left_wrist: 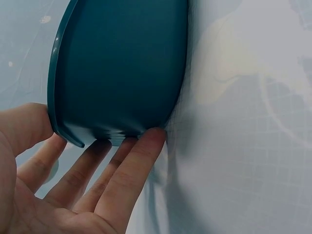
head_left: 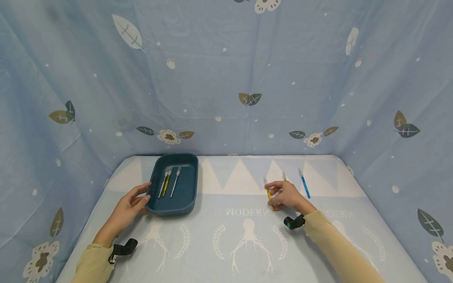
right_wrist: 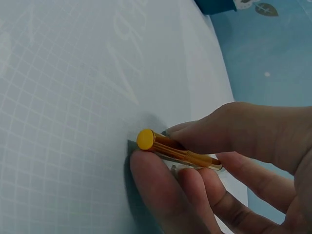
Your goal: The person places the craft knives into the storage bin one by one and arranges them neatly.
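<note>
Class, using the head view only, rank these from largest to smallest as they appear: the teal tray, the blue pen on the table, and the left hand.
1. Teal tray, clearly largest.
2. Left hand, which touches the tray's near corner.
3. Blue pen, a thin short stick; it lies farther from the camera, so it may look smaller than it is.

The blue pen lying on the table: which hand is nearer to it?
Right. The right hand pinches the yellow pen just left of the blue pen; the left hand rests against the teal tray, far across the table.

Patterned table (head_left: 247,251) bears tray (head_left: 189,198), three pens (head_left: 305,188).
</note>
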`<control>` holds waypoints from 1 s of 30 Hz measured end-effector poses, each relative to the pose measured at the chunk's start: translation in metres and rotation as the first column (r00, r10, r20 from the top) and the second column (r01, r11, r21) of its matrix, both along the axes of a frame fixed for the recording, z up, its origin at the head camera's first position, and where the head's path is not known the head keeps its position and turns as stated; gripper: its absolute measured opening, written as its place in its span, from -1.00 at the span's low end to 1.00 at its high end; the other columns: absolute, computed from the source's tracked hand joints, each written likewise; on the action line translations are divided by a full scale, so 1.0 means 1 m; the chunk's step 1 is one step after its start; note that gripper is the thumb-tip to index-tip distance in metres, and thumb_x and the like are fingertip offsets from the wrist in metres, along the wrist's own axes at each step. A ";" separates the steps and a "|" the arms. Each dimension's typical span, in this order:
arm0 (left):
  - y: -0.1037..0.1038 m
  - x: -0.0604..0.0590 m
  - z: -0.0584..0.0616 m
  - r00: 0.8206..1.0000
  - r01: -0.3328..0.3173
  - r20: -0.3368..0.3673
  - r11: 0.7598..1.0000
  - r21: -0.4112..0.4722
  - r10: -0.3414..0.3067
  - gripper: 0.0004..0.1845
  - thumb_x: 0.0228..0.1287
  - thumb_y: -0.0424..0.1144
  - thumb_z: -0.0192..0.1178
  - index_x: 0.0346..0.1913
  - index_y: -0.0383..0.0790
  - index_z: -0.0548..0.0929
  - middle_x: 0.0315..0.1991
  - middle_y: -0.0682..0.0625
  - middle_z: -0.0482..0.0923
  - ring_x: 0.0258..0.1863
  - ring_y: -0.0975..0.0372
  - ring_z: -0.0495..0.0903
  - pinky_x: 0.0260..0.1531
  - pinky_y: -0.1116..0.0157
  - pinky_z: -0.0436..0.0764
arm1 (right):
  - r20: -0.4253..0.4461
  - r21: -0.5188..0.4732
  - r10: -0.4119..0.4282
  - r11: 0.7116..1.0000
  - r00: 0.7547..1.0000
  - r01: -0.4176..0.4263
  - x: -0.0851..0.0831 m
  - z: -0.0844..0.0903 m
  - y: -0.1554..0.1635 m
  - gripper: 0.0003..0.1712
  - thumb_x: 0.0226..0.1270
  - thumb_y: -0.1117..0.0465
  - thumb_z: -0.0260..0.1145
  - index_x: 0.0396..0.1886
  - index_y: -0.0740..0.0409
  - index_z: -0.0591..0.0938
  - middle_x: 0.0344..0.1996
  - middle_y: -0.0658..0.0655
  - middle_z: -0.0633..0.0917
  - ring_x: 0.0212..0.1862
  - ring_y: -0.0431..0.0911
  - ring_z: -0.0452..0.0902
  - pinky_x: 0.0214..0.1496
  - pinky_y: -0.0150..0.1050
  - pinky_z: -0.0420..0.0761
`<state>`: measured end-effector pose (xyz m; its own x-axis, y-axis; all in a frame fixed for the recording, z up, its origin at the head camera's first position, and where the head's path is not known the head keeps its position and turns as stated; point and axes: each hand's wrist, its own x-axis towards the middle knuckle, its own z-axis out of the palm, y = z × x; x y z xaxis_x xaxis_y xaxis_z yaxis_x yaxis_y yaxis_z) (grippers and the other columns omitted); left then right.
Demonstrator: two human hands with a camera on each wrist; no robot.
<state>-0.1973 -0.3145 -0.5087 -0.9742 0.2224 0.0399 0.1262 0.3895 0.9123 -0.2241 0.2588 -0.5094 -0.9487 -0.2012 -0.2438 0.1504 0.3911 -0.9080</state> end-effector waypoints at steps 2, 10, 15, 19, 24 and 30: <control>0.000 0.000 0.000 1.000 0.002 0.001 1.000 0.007 -0.002 -0.35 0.78 -0.16 0.13 0.74 -0.24 0.22 0.68 -0.37 0.15 0.20 0.58 0.52 -0.04 0.22 0.79 | 0.002 -0.008 0.008 1.000 1.000 -0.008 0.001 0.002 0.000 -0.25 0.14 0.57 0.58 0.39 0.43 0.63 -0.07 0.38 0.60 -0.34 0.01 0.65 -0.35 0.05 0.84; 0.001 -0.001 0.000 1.000 0.001 0.007 1.000 0.016 -0.001 -0.34 0.78 -0.16 0.13 0.73 -0.25 0.22 0.67 -0.37 0.15 0.21 0.52 0.53 -0.04 0.22 0.79 | 0.019 -0.012 0.029 1.000 0.999 -0.029 0.000 0.007 0.002 -0.22 0.17 0.58 0.55 0.44 0.46 0.58 -0.05 0.42 0.59 -0.33 0.04 0.66 -0.33 0.09 0.84; 0.001 0.000 0.000 1.000 -0.002 0.008 1.000 0.011 0.002 -0.34 0.78 -0.15 0.13 0.74 -0.24 0.22 0.66 -0.38 0.17 0.21 0.53 0.52 -0.04 0.22 0.79 | 0.039 0.000 0.037 0.999 0.999 -0.037 -0.001 0.009 0.002 -0.22 0.20 0.55 0.55 0.46 0.43 0.58 -0.04 0.41 0.61 -0.29 0.06 0.65 -0.31 0.06 0.84; 0.001 -0.001 0.000 1.000 0.002 0.007 1.000 0.012 -0.002 -0.34 0.78 -0.14 0.13 0.74 -0.23 0.22 0.66 -0.38 0.17 0.18 0.59 0.50 -0.04 0.22 0.79 | 0.048 0.001 0.043 0.999 0.998 -0.043 -0.002 0.011 0.004 -0.22 0.21 0.54 0.54 0.47 0.43 0.57 -0.05 0.40 0.61 -0.28 0.06 0.65 -0.29 0.06 0.85; 0.001 -0.001 0.000 1.000 0.005 0.009 1.000 0.008 -0.005 -0.34 0.78 -0.15 0.13 0.74 -0.24 0.21 0.66 -0.38 0.17 0.22 0.52 0.54 -0.04 0.22 0.79 | 0.058 -0.026 0.049 0.999 0.997 -0.047 -0.002 0.012 0.004 -0.22 0.23 0.56 0.53 0.48 0.46 0.54 -0.05 0.40 0.60 -0.30 0.04 0.66 -0.26 0.06 0.85; 0.001 -0.001 0.000 1.000 0.002 0.003 1.000 0.002 -0.002 -0.35 0.78 -0.17 0.12 0.73 -0.25 0.22 0.60 -0.44 0.23 0.37 -0.17 0.54 -0.04 0.20 0.79 | 0.064 -0.059 0.049 0.997 0.997 -0.046 -0.001 0.011 0.006 -0.21 0.26 0.57 0.51 0.50 0.49 0.51 -0.03 0.43 0.59 -0.30 0.05 0.69 -0.23 0.08 0.85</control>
<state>-0.1978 -0.3136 -0.5082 -0.9739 0.2239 0.0375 0.1243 0.3878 0.9133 -0.2256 0.2645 -0.4985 -0.9201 -0.2612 -0.2918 0.1927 0.3469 -0.9179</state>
